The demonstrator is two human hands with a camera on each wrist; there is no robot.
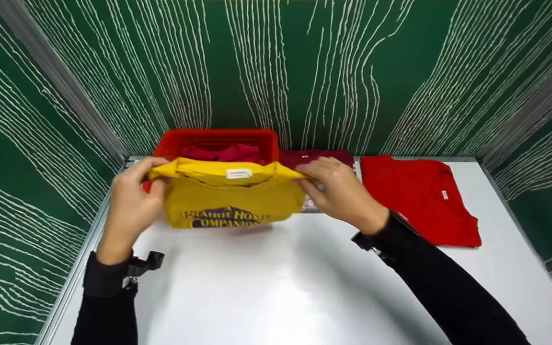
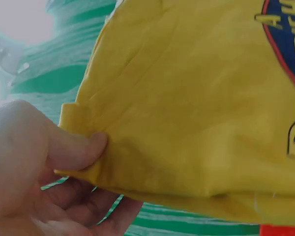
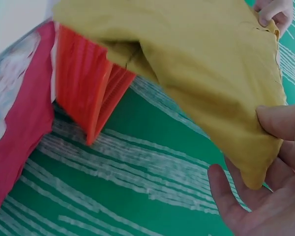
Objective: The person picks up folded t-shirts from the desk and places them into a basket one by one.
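A yellow T-shirt [image 1: 237, 196] with dark printed lettering and a white neck label hangs folded between both hands, above the white table. My left hand [image 1: 137, 196] pinches its left shoulder corner; in the left wrist view the thumb [image 2: 83, 152] presses on the front of the cloth, with the fingers behind. On the other side my right hand [image 1: 338, 191] pinches the right corner, thumb against fingers, as the right wrist view also shows. The shirt's lower edge hangs in front of a red basket [image 1: 218, 132] and hides part of it.
Inside the basket lies crimson cloth [image 1: 228, 152]. A folded maroon shirt [image 1: 293, 157], partly covered by the right hand, lies beside the basket. Farther right is a red shirt [image 1: 415, 201] with a white label. Green walls with white lines enclose the white table [image 1: 237, 287].
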